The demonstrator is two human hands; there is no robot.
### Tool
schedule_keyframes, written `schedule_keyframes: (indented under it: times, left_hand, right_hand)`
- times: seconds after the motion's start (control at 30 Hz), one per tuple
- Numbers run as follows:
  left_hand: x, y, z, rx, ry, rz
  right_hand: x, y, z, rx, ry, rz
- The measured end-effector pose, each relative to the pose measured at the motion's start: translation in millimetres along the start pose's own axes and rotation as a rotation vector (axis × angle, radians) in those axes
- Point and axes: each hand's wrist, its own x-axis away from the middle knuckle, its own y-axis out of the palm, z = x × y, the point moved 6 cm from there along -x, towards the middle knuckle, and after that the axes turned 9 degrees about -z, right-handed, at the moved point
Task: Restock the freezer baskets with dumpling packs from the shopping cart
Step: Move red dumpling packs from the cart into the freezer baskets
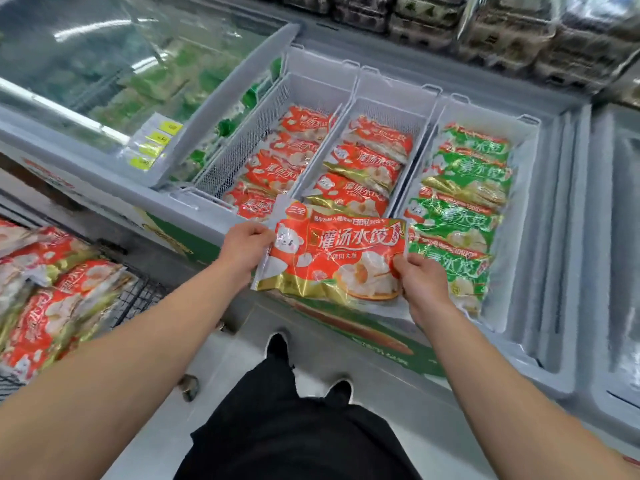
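Observation:
I hold a red and gold dumpling pack [332, 254] flat over the freezer's front edge, in front of the middle basket. My left hand [246, 244] grips its left edge and my right hand [417, 277] pinches its right edge. Three white mesh baskets sit in the open freezer: the left basket [242, 133] and the middle basket [391, 109] hold red packs, the right basket [526, 161] holds green packs. The shopping cart [138, 299] at my left carries several more red packs [45, 299].
The freezer's glass lid [104, 64] is slid to the left, with yellow price tags [156, 143] on its frame. Egg cartons [519, 32] are stacked on the shelf behind. Another freezer [620, 237] adjoins at the right. My feet stand on the floor against the freezer front.

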Motion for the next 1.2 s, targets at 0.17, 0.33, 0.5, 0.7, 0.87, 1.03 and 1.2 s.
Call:
schedule_keyframes:
  times: [0.17, 0.33, 0.5, 0.7, 0.87, 1.03, 1.2]
  left_hand:
    - [-58.4, 14.3, 29.9, -0.069, 0.008, -0.015]
    - [-140.4, 24.1, 49.3, -0.115, -0.047, -0.091]
    - [-204.1, 33.2, 46.6, -0.149, -0.153, -0.155]
    - [-251.7, 48.5, 28.4, -0.315, -0.242, -0.232]
    - [-260.8, 53.3, 19.2, -0.508, -0.243, -0.281]
    - [-252.0, 59.2, 28.9, -1.065, -0.023, -0.408]
    - [-236.1, 58.1, 31.8, -0.982, 0.023, -0.415]
  right_hand:
    - [-46.2, 3.7, -20.7, 0.030, 0.019, 0.039]
    - [-104.8, 22.0, -36.1, 0.072, 0.098, 0.123]
    - [-145.7, 43.5, -36.9, 0.135, 0.186, 0.219]
    - [-176.5, 57.9, -19.6, 0.211, 0.308, 0.261]
    - [-184.0, 63.4, -5.2, 0.342, 0.369, 0.140]
    - [-183.2, 66.3, -6.4, 0.657, 0.370, -0.037]
    - [-177.5, 65.6, -25.5, 0.730, 0.282, -0.074]
